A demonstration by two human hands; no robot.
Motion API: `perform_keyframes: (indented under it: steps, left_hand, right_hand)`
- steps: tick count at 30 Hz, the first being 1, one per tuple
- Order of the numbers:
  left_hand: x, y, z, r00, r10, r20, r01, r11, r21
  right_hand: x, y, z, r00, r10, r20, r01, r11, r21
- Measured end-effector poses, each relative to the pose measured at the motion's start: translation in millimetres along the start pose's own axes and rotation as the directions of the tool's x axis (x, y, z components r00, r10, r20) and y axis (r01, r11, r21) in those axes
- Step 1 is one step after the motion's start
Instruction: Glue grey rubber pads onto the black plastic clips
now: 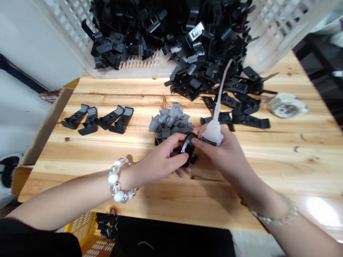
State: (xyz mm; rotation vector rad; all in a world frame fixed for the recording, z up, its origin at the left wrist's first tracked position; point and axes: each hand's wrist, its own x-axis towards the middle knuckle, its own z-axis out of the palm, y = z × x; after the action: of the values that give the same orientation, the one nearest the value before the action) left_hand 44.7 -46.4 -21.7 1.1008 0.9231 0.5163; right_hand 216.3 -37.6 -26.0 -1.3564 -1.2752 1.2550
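My left hand [170, 155] is closed around a black plastic clip [188, 147], holding it over the wooden table. In my right hand [227, 149] sits a white glue bottle [212, 133] with a long thin nozzle pointing up and away from me. The thumb of that hand also touches the clip's upper end. Just beyond my left hand lies a pile of small grey pads [172, 120]. Off to the left, several black clips [123, 119] with grey pads on their ends rest in a loose row. Loose black clips [239, 99] are heaped beyond the bottle.
A white perforated crate [141, 65] full of black clips stands at the table's far side. A roll of clear tape [287, 105] lies at the right on the wooden table [279, 157]. Below the front edge is a yellow basket [85, 234] with black parts. A cardboard box [41, 130] stands left.
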Motion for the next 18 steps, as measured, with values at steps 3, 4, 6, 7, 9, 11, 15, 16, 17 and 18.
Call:
perform_keyframes:
  steps: [3,4,6,7,9,11,15,16,17,18]
  left_hand:
    - [-0.2,0.4,-0.1,1.000,0.010,0.002,-0.010,1.000,-0.009]
    - [-0.2,0.4,-0.3,1.000,0.017,0.005,-0.017,1.000,-0.010]
    - [-0.2,0.4,-0.6,0.999,0.034,0.014,-0.033,0.999,-0.012]
    - [-0.2,0.4,-0.6,0.999,0.040,0.017,-0.040,0.999,-0.010]
    - [-0.1,0.5,-0.5,0.999,0.043,0.014,-0.043,0.999,-0.007]
    - [-0.1,0.4,-0.1,0.999,0.037,0.006,-0.037,0.999,-0.006]
    - [-0.6,0.1,0.5,0.999,0.048,0.014,-0.048,0.999,0.013]
    - [-0.8,0.2,0.5,0.999,0.049,0.020,-0.050,0.999,0.020]
    - [-1.0,0.3,0.5,0.999,0.047,0.024,-0.048,0.999,0.025]
    - [-1.2,0.4,0.4,0.999,0.041,0.029,-0.042,0.999,0.027]
  right_hand:
    - [0.3,0.5,-0.4,0.999,0.034,0.013,-0.035,0.993,0.113]
    - [0.4,0.2,-1.2,0.999,0.044,0.023,-0.047,0.988,0.146]
    - [0.6,-0.6,-3.3,0.996,0.065,0.059,-0.075,0.977,0.198]
    - [0.8,-1.0,-4.4,0.994,0.075,0.083,-0.091,0.973,0.213]
    - [1.4,-1.6,-6.0,0.990,0.081,0.119,-0.106,0.969,0.223]
    - [2.1,-2.1,-6.4,0.989,0.076,0.125,-0.101,0.972,0.212]
    - [2.1,-3.4,-4.2,0.987,0.094,0.134,-0.118,0.975,0.189]
    - [1.8,-4.2,-3.4,0.984,0.100,0.146,-0.127,0.974,0.187]
    - [1.3,-5.1,-2.6,0.983,0.101,0.155,-0.130,0.974,0.188]
    - [0.7,-6.3,-2.0,0.983,0.100,0.156,-0.128,0.974,0.186]
